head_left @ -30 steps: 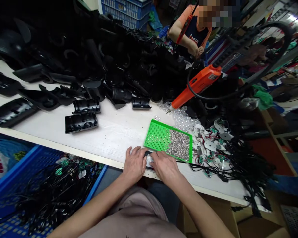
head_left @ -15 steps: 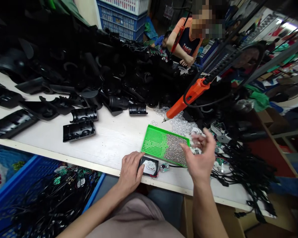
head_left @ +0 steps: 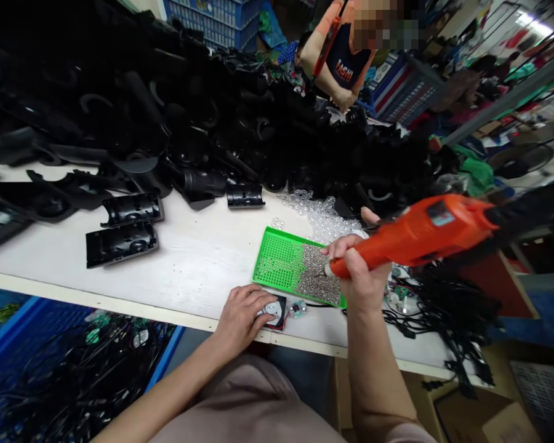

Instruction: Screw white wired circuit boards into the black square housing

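My right hand (head_left: 360, 274) is closed around an orange electric screwdriver (head_left: 420, 235), its tip down over the pile of small silver screws on the green perforated tray (head_left: 277, 261). My left hand (head_left: 240, 314) rests at the table's front edge, fingers curled on a small black part with a white disc (head_left: 275, 309). A tiny round board (head_left: 297, 308) with red wires lies just right of that part.
A big heap of black plastic housings (head_left: 189, 111) fills the back of the white table (head_left: 194, 258). Clear lenses (head_left: 314, 212) lie behind the tray. Circuit boards and black cables (head_left: 434, 307) sprawl at right. A blue crate of cables (head_left: 74, 363) sits below left. Another person (head_left: 346, 55) works opposite.
My right hand left the small part, reached up and took the hanging orange screwdriver, then brought it down over the screws. My left hand stayed on the part.
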A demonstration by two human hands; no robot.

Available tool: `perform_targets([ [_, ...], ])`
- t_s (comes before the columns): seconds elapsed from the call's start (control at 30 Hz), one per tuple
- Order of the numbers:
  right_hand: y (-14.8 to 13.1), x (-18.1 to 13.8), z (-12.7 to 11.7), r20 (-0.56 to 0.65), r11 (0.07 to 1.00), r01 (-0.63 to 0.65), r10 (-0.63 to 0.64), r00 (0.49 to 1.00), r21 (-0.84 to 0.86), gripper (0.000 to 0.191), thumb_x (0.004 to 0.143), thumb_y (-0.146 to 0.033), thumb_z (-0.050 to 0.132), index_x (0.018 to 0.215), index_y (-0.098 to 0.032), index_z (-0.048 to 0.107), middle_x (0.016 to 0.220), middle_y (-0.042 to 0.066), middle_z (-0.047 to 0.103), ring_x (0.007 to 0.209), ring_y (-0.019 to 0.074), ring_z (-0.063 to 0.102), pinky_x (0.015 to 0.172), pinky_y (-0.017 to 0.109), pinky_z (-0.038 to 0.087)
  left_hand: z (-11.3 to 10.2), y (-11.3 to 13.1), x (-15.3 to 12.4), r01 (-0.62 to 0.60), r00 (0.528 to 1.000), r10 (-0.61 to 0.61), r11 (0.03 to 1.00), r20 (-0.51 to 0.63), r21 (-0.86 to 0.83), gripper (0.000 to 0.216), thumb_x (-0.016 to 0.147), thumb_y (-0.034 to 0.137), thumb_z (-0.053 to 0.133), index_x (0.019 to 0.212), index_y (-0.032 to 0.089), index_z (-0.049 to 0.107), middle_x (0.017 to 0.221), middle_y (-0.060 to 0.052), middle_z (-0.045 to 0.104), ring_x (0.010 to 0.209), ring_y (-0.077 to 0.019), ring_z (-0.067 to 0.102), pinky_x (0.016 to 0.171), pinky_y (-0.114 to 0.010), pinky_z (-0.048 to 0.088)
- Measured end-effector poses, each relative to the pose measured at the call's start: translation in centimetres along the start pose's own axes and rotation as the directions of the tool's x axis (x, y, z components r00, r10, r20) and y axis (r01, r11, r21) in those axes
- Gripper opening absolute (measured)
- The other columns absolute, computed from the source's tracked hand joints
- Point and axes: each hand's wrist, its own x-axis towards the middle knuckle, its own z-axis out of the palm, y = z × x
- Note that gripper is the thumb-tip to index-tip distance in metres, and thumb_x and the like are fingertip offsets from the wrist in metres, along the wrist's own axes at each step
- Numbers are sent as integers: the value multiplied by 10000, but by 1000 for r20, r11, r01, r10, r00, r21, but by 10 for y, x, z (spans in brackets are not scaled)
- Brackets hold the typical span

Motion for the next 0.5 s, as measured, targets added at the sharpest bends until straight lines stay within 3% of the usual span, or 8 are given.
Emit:
perform_targets([
  [0.13, -4, -6, -11, 66, 984, -148, 141, 988, 100, 533, 781, -322, 660, 1266, -249, 451, 632, -77, 550, 535, 130, 551, 670, 386, 558, 2, -2, -1, -23, 999, 22, 999, -23, -46, 268, 932, 318, 531, 1175, 222, 593, 1141, -72, 679, 1093, -229, 552, 910, -397, 438],
  [0.33, 44, -12, 4, -32, 967, -48, 58, 998, 251, 599, 702, -696, 601, 1108, -261, 536, 513, -101, 444, 358, 92, 381, 437, 284, 464, 10, 3, -7, 17, 995, -18, 1000, -103, -10, 245, 928, 279, 537, 1159, 207, 579, 1119, -64, 685, 1055, -232, 539, 887, -392, 445],
  [0.5, 85, -12, 15, -8, 980, -61, 63, 998, 190, 658, 656, -791, 548, 1028, -248, 542, 507, -100, 419, 353, 91, 380, 399, 255, 395, 13, 4, -10, 52, 991, -51, 999, -126, 2, 340, 923, 306, 546, 1244, 193, 534, 1109, -81, 680, 1041, -236, 546, 880, -391, 452],
])
